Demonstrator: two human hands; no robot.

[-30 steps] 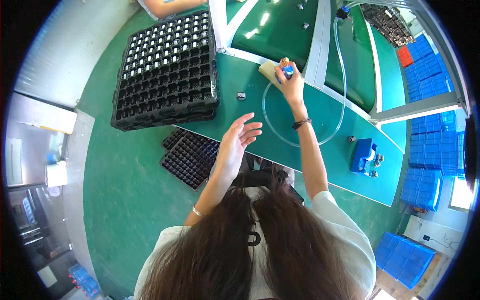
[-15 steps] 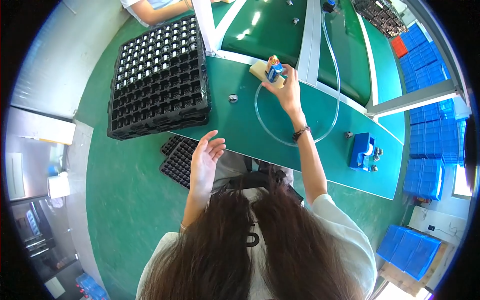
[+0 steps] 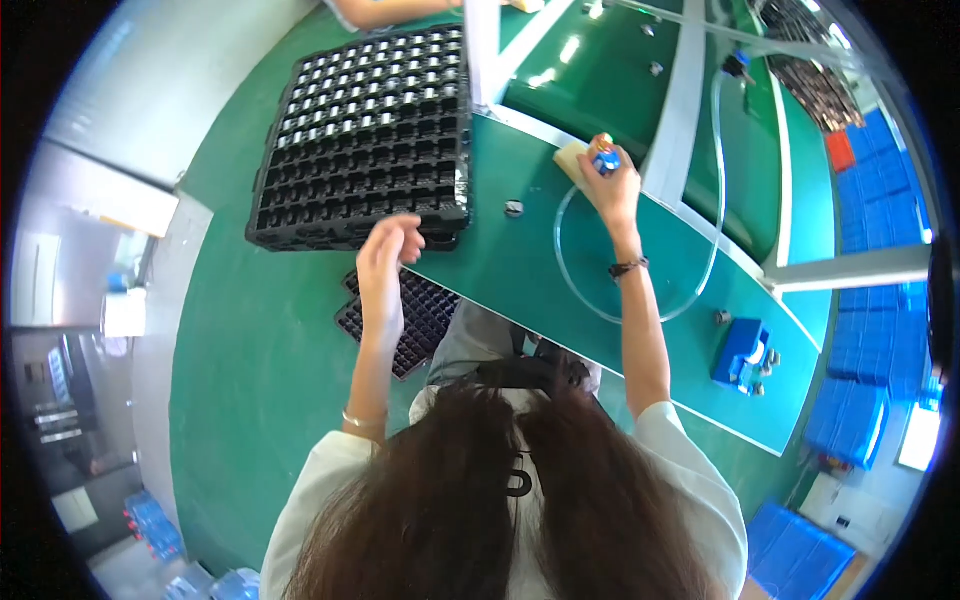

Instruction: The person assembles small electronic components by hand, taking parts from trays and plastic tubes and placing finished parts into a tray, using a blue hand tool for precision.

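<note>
My right hand point(image 3: 615, 195) is closed round a small blue container with an orange-gold top point(image 3: 606, 156), most of it covered by the fingers. Just behind and left of that hand lies a pale yellow block point(image 3: 571, 160) on the green table. My left hand point(image 3: 382, 265) is raised by the front edge of a black compartment tray point(image 3: 350, 180), fingers loosely curled, with nothing visible in them. Shiny metal cylinders point(image 3: 388, 103) fill the tray's far rows. One small metal part point(image 3: 514, 208) lies on the table between my hands.
A clear hose point(image 3: 565, 265) loops over the table point(image 3: 500, 260) round my right forearm. On the right stand a blue box point(image 3: 740, 350) and several small metal parts. White frame posts point(image 3: 680, 110) rise behind. More black trays point(image 3: 420, 330) sit below the table edge. Another person's arm point(image 3: 400, 10) shows at the back.
The whole view has shifted. My left hand has moved up and left to the tray's front edge, its fingers more curled. My right hand now covers more of the blue container.
</note>
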